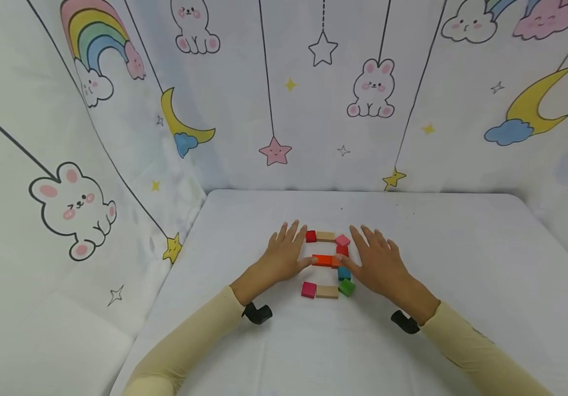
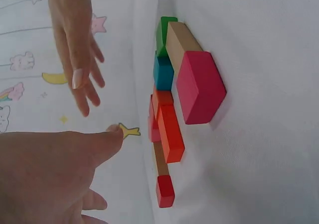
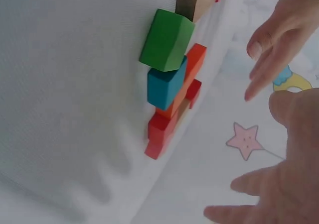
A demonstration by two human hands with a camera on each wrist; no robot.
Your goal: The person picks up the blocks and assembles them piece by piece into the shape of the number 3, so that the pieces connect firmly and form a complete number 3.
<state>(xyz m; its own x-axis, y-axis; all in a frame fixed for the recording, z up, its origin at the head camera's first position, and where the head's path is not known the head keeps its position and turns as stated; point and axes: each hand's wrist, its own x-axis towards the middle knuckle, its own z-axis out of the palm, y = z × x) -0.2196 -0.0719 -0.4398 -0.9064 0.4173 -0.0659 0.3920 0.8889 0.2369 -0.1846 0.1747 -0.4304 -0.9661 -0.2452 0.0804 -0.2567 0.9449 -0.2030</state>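
Note:
Small coloured wooden blocks lie on the white table in a shape like a 3. The top row has a red cube (image 1: 311,236), a plain wood block (image 1: 326,236) and a pink block (image 1: 343,240). A long orange block (image 1: 322,260) forms the middle bar. Down the right side come a red block (image 1: 342,251), a blue block (image 3: 166,87) and a green block (image 3: 167,40). A magenta block (image 2: 200,87) and another wood block (image 1: 327,291) make the bottom row. My left hand (image 1: 284,256) hovers at the left, my right hand (image 1: 378,264) at the right, fingers straight, holding nothing.
The white-covered table (image 1: 284,352) meets a cloth backdrop (image 1: 234,99) printed with rabbits, stars, moons and rainbows. A black wrist strap piece (image 1: 258,314) shows under the left wrist, another (image 1: 405,322) under the right.

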